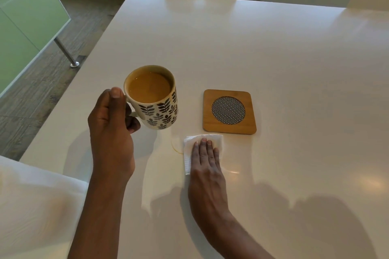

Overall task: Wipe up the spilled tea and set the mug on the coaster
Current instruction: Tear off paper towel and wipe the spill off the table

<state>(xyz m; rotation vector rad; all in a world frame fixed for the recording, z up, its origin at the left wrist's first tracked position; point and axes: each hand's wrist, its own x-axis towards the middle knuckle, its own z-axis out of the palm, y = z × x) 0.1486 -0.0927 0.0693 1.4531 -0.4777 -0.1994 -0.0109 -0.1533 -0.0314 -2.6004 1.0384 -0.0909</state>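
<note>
Head view. Left hand: fingers curled round the handle of the mug, full of tea, held left of the coaster. Right hand: flat, fingers straight, pressing the napkin on the table, beside the tea ring, just in front of the coaster.

The left hand is on the left, back turned up toward the camera. Its fingers curl through the handle of a mug, and the thumb lies straight along the top, its tip beside the rim. The bare left forearm runs from the near edge almost straight away from the person, wrist in line with it.

The right hand lies palm down to the right of the left hand and nearer the person. Its fingers are straight, close together and point to the far side, pressing flat on a white paper napkin on the desk. The bare right forearm comes in from the near right, angled leftward to the wrist.
</note>
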